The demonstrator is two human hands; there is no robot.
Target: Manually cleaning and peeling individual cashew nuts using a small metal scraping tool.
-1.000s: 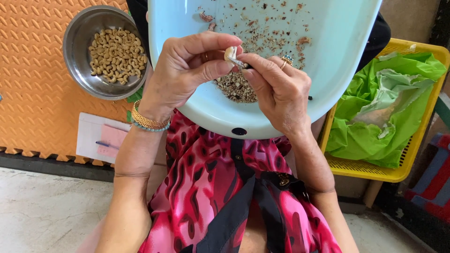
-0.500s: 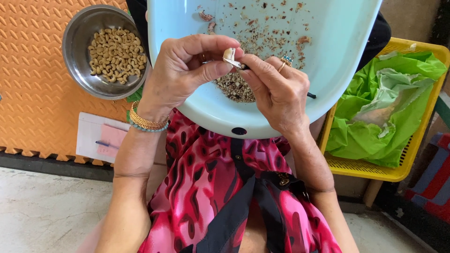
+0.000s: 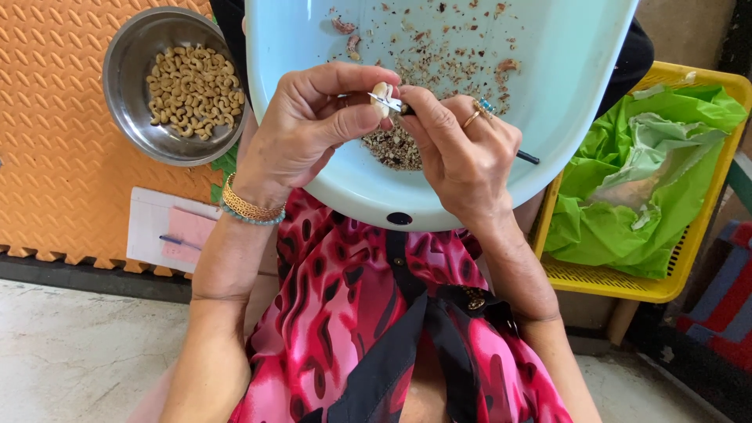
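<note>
Left hand: fingers pinched on pale cashew. Right hand: fingers closed around small knife, over light-blue basin of husks

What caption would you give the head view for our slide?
Left hand holds a pale nut while the right hand works it with a small tool over a light-blue basin.
</note>
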